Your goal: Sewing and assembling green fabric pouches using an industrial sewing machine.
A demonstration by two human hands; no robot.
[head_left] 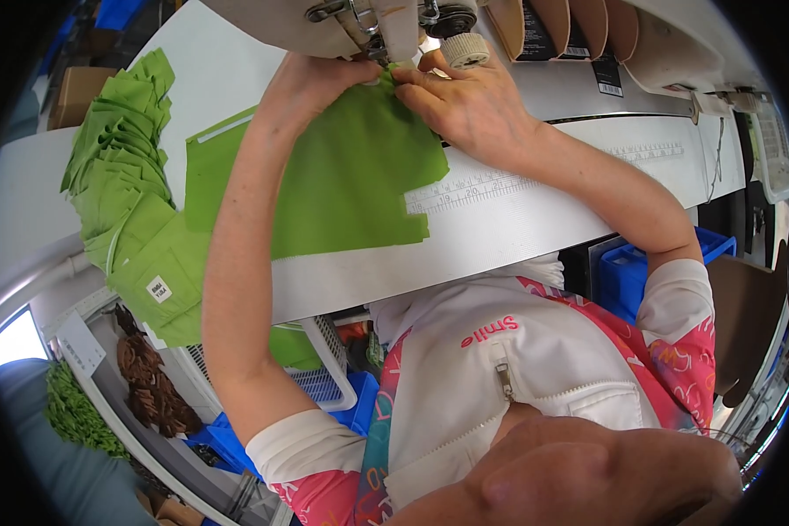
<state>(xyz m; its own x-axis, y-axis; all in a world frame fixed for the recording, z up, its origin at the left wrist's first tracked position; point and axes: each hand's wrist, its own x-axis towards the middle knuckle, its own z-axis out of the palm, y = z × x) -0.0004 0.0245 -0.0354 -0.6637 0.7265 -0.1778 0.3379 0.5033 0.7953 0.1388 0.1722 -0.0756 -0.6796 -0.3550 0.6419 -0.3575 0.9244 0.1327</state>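
Probably your sewing was unfinished, since your left hand (pixel 320 83) and right hand (pixel 473 105) pinched green cloth (pixel 351 188) beneath the sewing machine (pixel 399 26), with piled green pieces (pixel 118 153) leftward of them.

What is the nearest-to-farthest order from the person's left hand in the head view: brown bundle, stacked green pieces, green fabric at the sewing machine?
1. Green fabric: at the left hand itself, its top edge by the fingers.
2. Stacked green pieces: off to the left, on the table.
3. Brown bundle: lower left, below the tabletop.
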